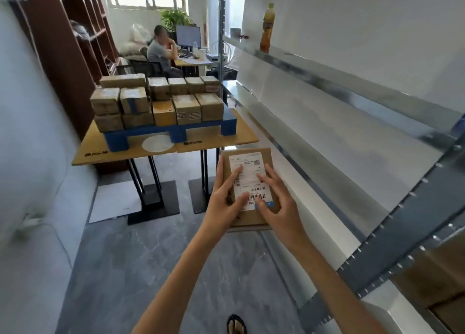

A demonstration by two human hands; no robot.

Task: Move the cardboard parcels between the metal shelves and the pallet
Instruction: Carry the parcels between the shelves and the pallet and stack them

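Note:
I hold a flat cardboard parcel (247,158) with a white shipping label in front of me, above the floor and beside the metal shelves (352,87). My left hand (225,202) grips its left edge, fingers on the label. My right hand (276,202) grips the right side, fingers spread over the label. Ahead stands a blue pallet (148,133) on a cardboard-covered table (226,139), stacked with several brown parcels (156,102). The shelf boards at my right look bare at this height.
An orange drink bottle (267,27) stands on an upper shelf. More cardboard (437,270) sits low on the shelves at right. A person (158,49) sits at a desk behind the pallet. Brown cabinet (63,44) along the left wall. My foot (236,325) is on the grey floor.

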